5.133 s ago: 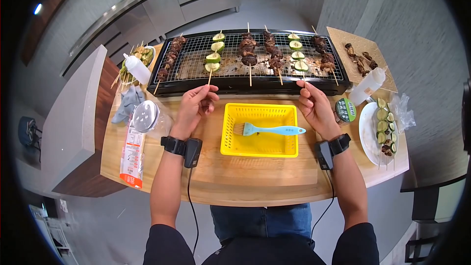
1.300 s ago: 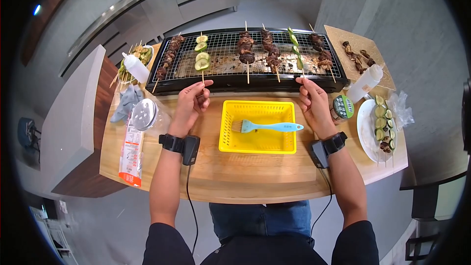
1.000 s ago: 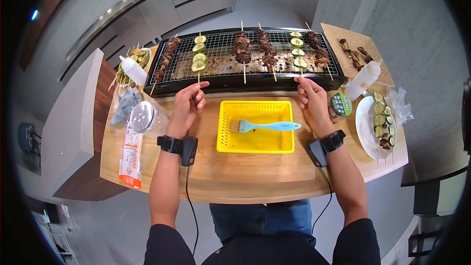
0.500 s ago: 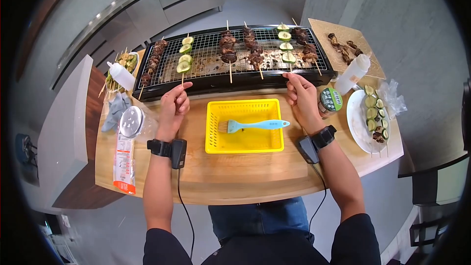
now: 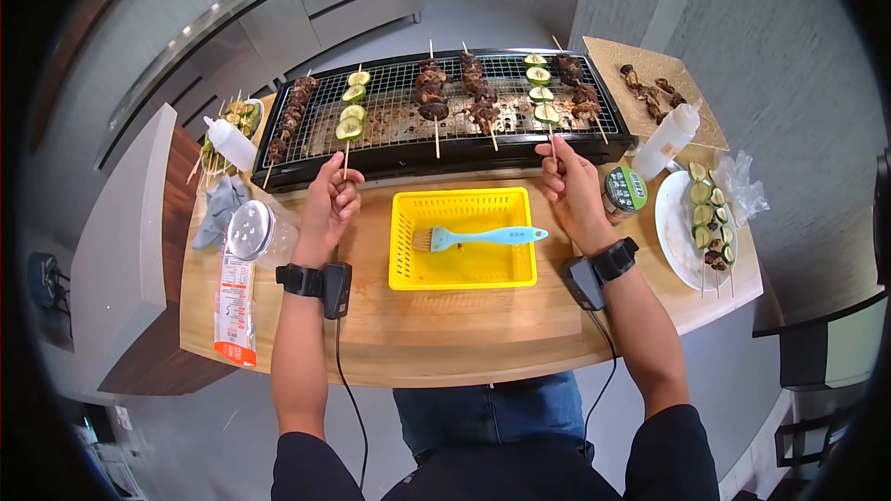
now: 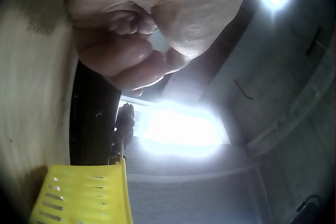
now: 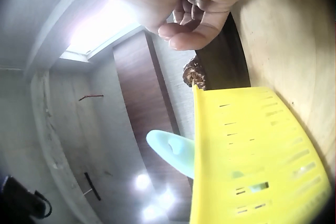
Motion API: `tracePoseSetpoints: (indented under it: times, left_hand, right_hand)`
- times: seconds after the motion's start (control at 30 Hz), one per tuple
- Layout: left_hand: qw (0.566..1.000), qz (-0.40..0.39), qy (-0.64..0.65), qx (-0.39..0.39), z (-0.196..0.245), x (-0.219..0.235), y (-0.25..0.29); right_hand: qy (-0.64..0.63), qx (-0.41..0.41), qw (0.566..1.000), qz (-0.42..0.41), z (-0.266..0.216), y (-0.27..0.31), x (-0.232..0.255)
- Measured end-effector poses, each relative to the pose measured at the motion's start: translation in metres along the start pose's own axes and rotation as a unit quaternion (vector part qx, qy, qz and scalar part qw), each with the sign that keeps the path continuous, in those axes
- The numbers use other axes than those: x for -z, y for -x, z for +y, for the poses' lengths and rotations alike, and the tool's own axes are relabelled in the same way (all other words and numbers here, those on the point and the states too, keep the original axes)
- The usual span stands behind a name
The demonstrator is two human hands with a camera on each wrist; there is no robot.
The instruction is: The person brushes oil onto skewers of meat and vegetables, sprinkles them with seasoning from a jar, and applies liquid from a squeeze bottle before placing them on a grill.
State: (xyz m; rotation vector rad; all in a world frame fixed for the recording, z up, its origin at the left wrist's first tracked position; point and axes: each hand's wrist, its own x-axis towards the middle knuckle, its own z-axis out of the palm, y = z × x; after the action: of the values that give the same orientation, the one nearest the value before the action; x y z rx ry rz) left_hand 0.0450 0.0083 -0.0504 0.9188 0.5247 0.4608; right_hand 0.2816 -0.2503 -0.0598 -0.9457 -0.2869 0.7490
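Note:
In the head view my left hand (image 5: 333, 200) pinches the stick end of a zucchini skewer (image 5: 352, 113) on the left part of the black grill (image 5: 394, 163). My right hand (image 5: 574, 193) pinches the stick of another zucchini skewer (image 5: 546, 113) towards the grill's right end. Both skewers lie on the wire grate with the slices' pale faces up. Several dark meat skewers, one of them a meat skewer (image 5: 432, 88) mid-grate, lie between and beside them. Neither wrist view shows the pinched sticks; the left hand (image 6: 131, 40) and right hand (image 7: 184, 8) appear with curled fingers.
Between my forearms stands a yellow basket (image 5: 464, 284) holding a blue basting brush (image 5: 492, 236). At left are a squeeze bottle (image 5: 230, 143), shaker jar (image 5: 251, 232) and packet (image 5: 236, 311). At right are a green-lidded jar (image 5: 625, 189), squeeze bottle (image 5: 668, 141) and plate (image 5: 670, 237).
The left zucchini skewer has shifted left along the grate. The right one turned edge-on, then flat again. My left index finger, earlier stretched out, has curled in at the stick. The head view has swung right.

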Motion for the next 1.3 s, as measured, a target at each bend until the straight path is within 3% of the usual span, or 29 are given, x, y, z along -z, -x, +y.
tracePoseSetpoints:
  times: [0.1,0.23,0.57,0.73,0.83,0.97,1.03,1.2,1.3]
  left_hand:
    - [0.998,0.006,-0.060,0.031,0.003,-0.008,0.006]
    - [0.981,-0.046,-0.184,0.030,0.001,-0.019,0.012]
    - [0.950,-0.109,-0.290,0.039,-0.005,-0.017,0.014]
    - [0.931,-0.128,-0.341,0.000,0.003,-0.036,0.005]
    - [0.910,-0.134,-0.392,0.014,0.008,-0.058,-0.001]
    - [0.903,-0.193,-0.381,0.035,0.000,-0.069,-0.018]
    - [0.935,-0.227,-0.259,0.086,-0.005,-0.074,-0.020]
    - [0.957,-0.215,-0.173,0.090,-0.013,-0.071,-0.029]
    - [0.962,-0.250,-0.085,0.068,-0.022,-0.057,-0.035]
  right_hand:
    - [-0.007,-0.048,0.999,0.003,-0.004,0.003,-0.005]
    - [0.045,-0.092,0.995,-0.009,-0.005,0.008,-0.013]
    - [0.165,-0.071,0.974,-0.141,-0.001,0.009,-0.013]
    - [0.091,-0.083,0.980,-0.159,0.001,0.008,-0.018]
    - [0.062,-0.109,0.976,-0.180,0.001,0.008,-0.023]
    - [0.012,-0.143,0.973,-0.178,-0.003,0.010,-0.034]
    - [0.006,-0.159,0.973,-0.168,-0.002,0.008,-0.035]
    - [-0.017,-0.144,0.972,-0.187,0.006,-0.002,-0.031]
    - [-0.047,-0.121,0.976,-0.174,0.017,-0.009,-0.024]
